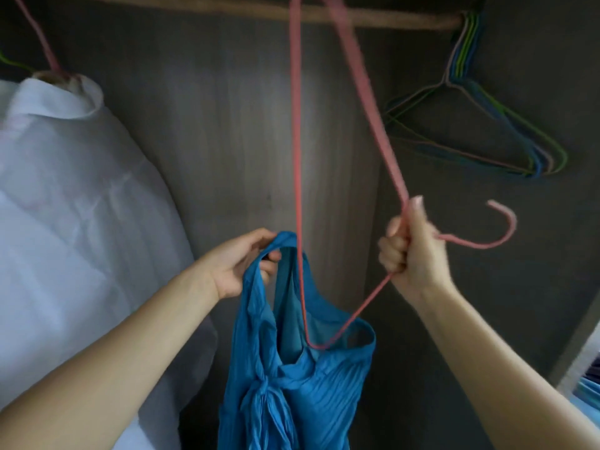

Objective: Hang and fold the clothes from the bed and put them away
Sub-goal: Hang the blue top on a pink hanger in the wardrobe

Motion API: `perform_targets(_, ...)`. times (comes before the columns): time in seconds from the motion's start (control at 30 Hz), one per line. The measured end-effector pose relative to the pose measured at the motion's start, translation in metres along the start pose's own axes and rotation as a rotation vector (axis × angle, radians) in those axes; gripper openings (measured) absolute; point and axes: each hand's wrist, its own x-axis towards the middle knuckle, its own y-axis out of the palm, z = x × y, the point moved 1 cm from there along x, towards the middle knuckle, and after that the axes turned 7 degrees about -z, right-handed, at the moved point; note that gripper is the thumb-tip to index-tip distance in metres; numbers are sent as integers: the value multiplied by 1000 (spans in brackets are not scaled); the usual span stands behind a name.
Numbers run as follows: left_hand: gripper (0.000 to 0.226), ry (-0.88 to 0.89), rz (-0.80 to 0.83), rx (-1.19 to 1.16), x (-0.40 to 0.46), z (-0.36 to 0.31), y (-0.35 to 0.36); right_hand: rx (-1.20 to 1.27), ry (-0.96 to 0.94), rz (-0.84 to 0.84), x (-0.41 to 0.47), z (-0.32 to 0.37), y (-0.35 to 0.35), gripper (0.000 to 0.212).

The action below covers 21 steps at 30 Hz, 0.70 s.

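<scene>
Hands first: your right hand [414, 251] is clamped in a fist round the neck of a pink hanger [297, 177], thumb up along the wire, with the hook curving out to the right of the fist; your left hand [242, 263] pinches the shoulder strap of a blue dress [302, 381] between thumb and curled fingers, so each grip is closed on its own thing.

Take the hanger as your landmark; its frame is turned on its side, one corner pointing down and tucked inside the neckline of the dress, the long wire sides running up from there to near the closet rod [373, 19], where they blur out; the strap you hold lies just left of the near-vertical side of the hanger, touching or nearly touching it, I cannot tell which; the dress hangs below the hanger, pleated, with a knotted tie at the front.

Left of the hanger hangs a white shirt [71, 177] on another pink hanger [42, 43]; up and to the right of your hanger, a bunch of empty hangers [480, 125] in blue, green and pink hangs from the rod against the dark closet wall [227, 125].
</scene>
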Motion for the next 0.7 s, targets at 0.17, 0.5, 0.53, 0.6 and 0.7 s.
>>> perform_targets(0.17,36,35,-173,-99,-13,-13,-35,-549,47,221,-30,-46,-25,44)
perform_targets(0.5,30,204,-506,-108,-7,3,-89,-1003,414,419,-41,-13,-23,42)
perform_targets(0.53,28,246,-507,-101,-7,1,-89,-1153,427,453,-45,-14,-22,42)
perform_targets(0.6,24,343,-459,3,-7,0,-80,-1279,459,521,-52,-14,-17,38)
perform_targets(0.7,21,369,-244,316,-8,7,-63,-901,501,411,-46,-5,-6,34)
